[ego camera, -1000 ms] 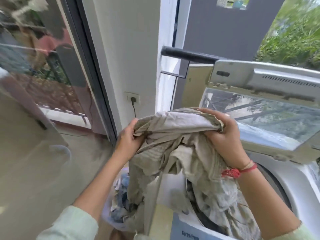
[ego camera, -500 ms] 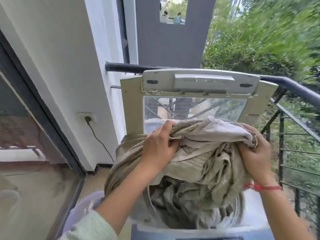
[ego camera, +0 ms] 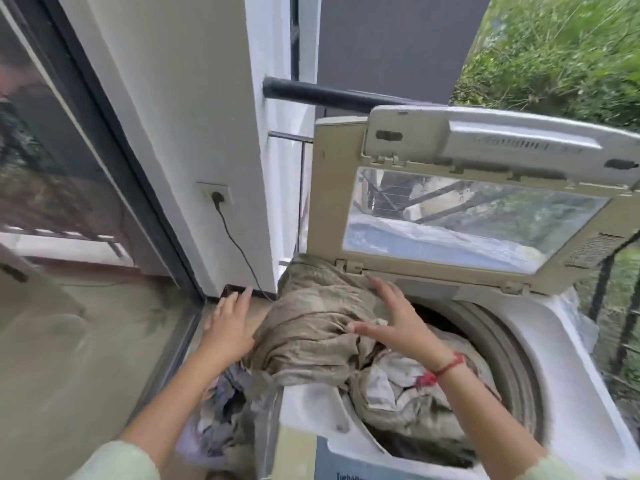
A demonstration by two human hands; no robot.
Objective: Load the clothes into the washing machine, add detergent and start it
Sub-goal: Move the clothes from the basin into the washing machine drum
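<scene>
A top-loading washing machine (ego camera: 568, 382) stands at the right with its lid (ego camera: 485, 188) raised. A big beige cloth (ego camera: 318, 327) lies half in the drum and half draped over the machine's left rim. My right hand (ego camera: 398, 323) rests flat on the cloth with fingers spread, a red thread on its wrist. My left hand (ego camera: 228, 327) hovers with fingers apart left of the cloth, holding nothing. More clothes (ego camera: 228, 410), blue and grey, lie in a pile below it beside the machine. No detergent is in view.
A white wall with a socket and black power cord (ego camera: 221, 202) stands behind the pile. A glass sliding door (ego camera: 62, 188) fills the left. A black railing (ego camera: 322, 95) and green bushes lie beyond the machine.
Both hands have let go of the beige cloth, which now lies over the drum and left rim. My left hand has moved off to the left; the view has swung left.
</scene>
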